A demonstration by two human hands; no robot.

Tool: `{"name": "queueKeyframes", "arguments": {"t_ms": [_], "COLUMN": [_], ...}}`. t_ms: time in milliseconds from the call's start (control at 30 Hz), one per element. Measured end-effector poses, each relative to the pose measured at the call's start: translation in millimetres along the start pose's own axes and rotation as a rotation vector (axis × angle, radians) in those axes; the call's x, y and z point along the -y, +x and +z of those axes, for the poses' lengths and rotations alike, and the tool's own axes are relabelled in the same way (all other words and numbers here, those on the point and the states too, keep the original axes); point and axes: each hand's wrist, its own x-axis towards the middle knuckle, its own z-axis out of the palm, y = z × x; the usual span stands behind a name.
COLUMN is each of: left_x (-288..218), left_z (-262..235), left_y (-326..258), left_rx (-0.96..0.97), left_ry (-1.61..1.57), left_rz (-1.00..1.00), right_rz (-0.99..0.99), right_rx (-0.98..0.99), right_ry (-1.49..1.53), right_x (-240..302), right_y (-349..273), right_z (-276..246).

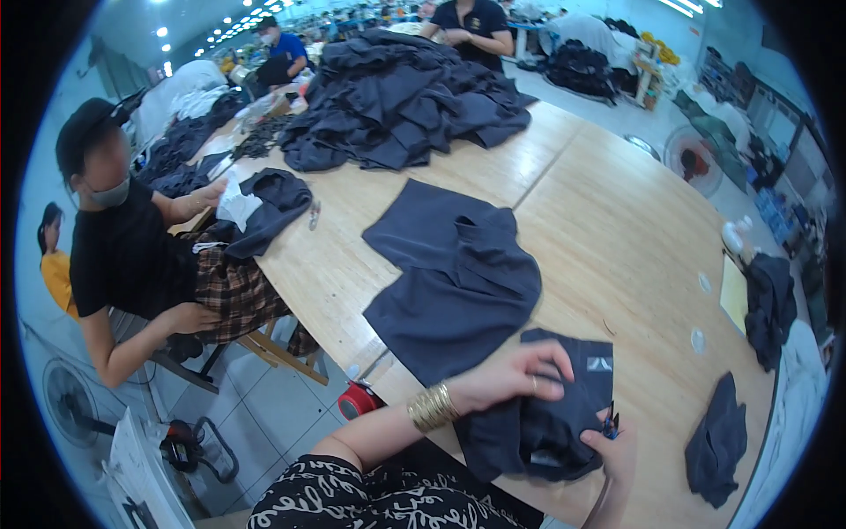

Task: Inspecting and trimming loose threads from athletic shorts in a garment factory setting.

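My left hand (533, 372) half-open, empty, over dark-navy cloth garment (589, 395), near side of pale wooden table (652, 264); right hand (615, 448) closed round small blue-black snips (610, 425). Risk: tips nick garment if bunched folds shift.

Garment workshop, heaped dark cloth (397, 101), wide wooden worktable (634, 220), co-workers (132, 238), ceiling lights (161, 32).

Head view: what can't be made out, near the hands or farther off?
In the head view:
Snips: handle partly hidden by the right hand.
Garment: part hidden by the left hand.
Left hand: whether it touches the garment, unclear from this angle.
Pale patch: detail too small.
Co-worker at the upper edge: head cut off by that edge.
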Motion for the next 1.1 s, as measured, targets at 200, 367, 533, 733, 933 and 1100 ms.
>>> {"name": "queueKeyframes", "arguments": {"t_ms": [200,367,533,733,933,1100], "left_x": [-47,-42,-39,-39,-46,-94], "left_z": [12,15,20,17,24,18], "left_y": [2,11,13,12,13,49], "left_rx": [-0.140,-0.098,-0.083,-0.016,0.002,-0.174], "left_ry": [0.269,0.219,0.231,0.242,0.341,1.369], "left_rz": [-0.063,-0.070,-0.128,-0.161,-0.173,0.341], "right_rz": [-0.036,-0.053,-0.044,-0.034,0.004,-0.679], "right_rx": [-0.176,-0.096,-0.097,-0.114,-0.106,-0.806], "right_ry": [-0.007,0.067,0.067,0.092,0.031,-0.779], "right_x": [43,42,37,37,38,80], "right_y": [5,2,-5,-7,1,16], "right_z": [-12,-20,-24,-26,-27,-24]}}
